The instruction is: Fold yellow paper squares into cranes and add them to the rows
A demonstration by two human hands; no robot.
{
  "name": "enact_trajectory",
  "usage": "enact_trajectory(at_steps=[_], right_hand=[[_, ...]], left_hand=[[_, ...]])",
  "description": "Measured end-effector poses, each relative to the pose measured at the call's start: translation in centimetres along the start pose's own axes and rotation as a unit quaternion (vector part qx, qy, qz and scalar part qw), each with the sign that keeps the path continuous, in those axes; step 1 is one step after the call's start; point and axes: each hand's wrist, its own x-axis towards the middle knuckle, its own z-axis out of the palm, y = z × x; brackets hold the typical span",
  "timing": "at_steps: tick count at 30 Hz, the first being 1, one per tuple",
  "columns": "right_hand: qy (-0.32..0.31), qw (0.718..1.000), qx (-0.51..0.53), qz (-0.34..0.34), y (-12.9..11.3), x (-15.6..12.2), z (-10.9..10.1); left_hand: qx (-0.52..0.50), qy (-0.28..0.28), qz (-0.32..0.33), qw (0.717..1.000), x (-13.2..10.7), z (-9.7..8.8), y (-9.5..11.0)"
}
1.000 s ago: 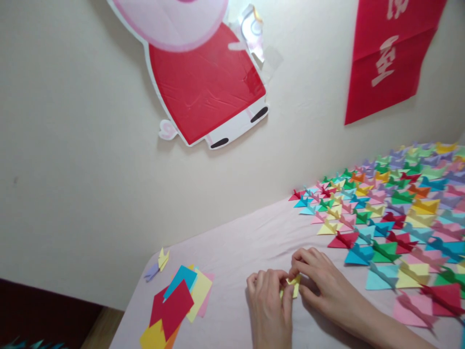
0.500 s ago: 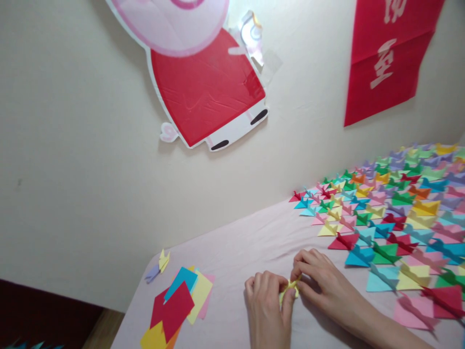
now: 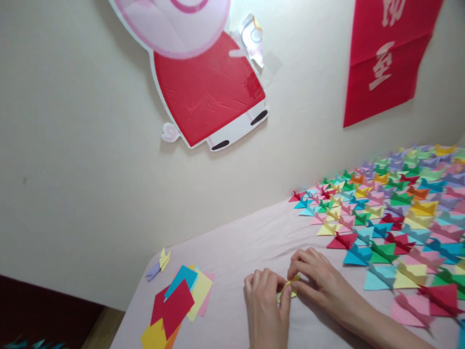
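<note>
Between both hands, just above the pale pink sheet (image 3: 225, 271), is a small yellow origami crane (image 3: 293, 292), partly hidden by fingers. My left hand (image 3: 267, 298) is closed, its thumb and forefinger pinching the crane's near left side. From the right, my right hand (image 3: 316, 274) pinches the crane's upper part between thumb and fingertips. To the left lies a loose pile of coloured paper squares (image 3: 178, 305) in red, blue, yellow, pink and orange. Beyond it rest a yellow folded paper piece (image 3: 164, 260) and a purple one (image 3: 153, 272).
Rows of finished paper cranes (image 3: 395, 232) in many colours cover the right side of the sheet, close to my right forearm. A wall with a cartoon pig cutout (image 3: 207, 92) and a red banner (image 3: 388, 63) rises behind. The bed's edge (image 3: 132, 295) drops off at left.
My right hand has shifted slightly left, closer to my left hand, and the yellow crane has turned a little in the fingers. The view has moved slightly.
</note>
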Motion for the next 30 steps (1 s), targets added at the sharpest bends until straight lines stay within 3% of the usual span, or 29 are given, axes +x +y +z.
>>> enact_trajectory(at_steps=[6, 14, 19, 23, 27, 30], right_hand=[[0.005, 1.0, -0.015, -0.012, 0.5, 0.1, 0.4], [0.117, 0.992, 0.036, 0.024, 0.8, 0.0, 0.5], [0.096, 0.986, 0.116, 0.073, -0.6, 0.0, 0.7], [0.093, 0.965, 0.21, 0.124, -1.1, 0.0, 1.5], [0.076, 0.942, 0.292, 0.148, -1.2, -0.2, 2.4], [0.069, 0.944, 0.288, 0.146, -1.7, -0.3, 2.6]], left_hand=[[-0.019, 0.006, 0.007, 1.0, 0.0, -0.1, -0.1], [-0.035, 0.041, -0.052, 0.997, 0.4, -0.7, -0.6], [-0.072, 0.095, -0.046, 0.992, 0.2, 0.2, -0.5], [-0.114, 0.141, -0.041, 0.983, 0.1, 0.6, -0.6], [-0.142, 0.151, -0.042, 0.977, 0.2, 0.7, -0.5], [-0.158, 0.16, -0.044, 0.973, 0.2, 1.0, -0.4]])
